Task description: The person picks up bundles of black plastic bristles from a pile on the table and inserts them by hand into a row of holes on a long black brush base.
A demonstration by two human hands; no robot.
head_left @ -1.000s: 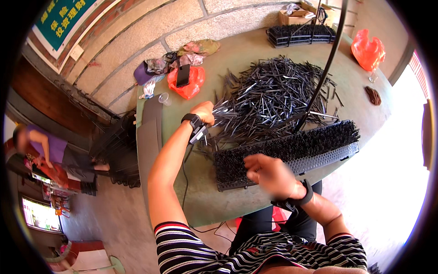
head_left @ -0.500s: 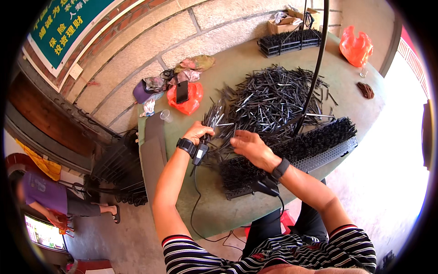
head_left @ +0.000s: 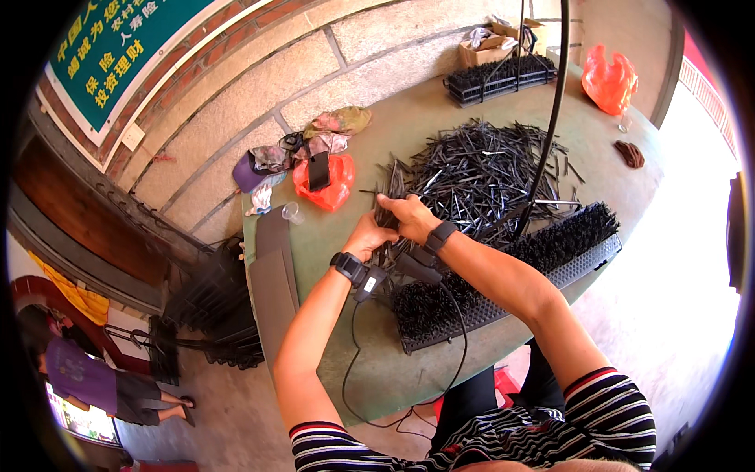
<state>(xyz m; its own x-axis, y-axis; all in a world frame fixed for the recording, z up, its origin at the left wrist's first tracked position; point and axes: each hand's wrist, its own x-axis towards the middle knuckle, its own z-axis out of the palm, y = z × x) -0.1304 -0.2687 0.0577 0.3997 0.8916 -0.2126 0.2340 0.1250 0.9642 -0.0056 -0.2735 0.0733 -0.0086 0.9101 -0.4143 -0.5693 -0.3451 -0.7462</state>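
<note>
Green surface [head_left: 409, 118]: because it lies under all the work, it is the largest thing here.
Strip pile [head_left: 480, 177]: it is spread on the surface; the dark pole [head_left: 550, 118] crosses in front and hides some of it.
Bristled block [head_left: 562, 240]: it lies at the near side, partly covered by the right forearm [head_left: 511, 275].
Hands: the left hand [head_left: 368, 234] and the right hand [head_left: 414, 218] meet, folded narrow around one bundle; how firmly each presses, I cannot tell.
Strip bundle [head_left: 384, 218]: it is at the left border of the pile, between the hands. I judge it light, rather stiff and a little slippery, so best held around its middle. Its lower end is hidden.
Single strips [head_left: 456, 169]: probably springy, not fragile; they overlap too much for counting.
</note>
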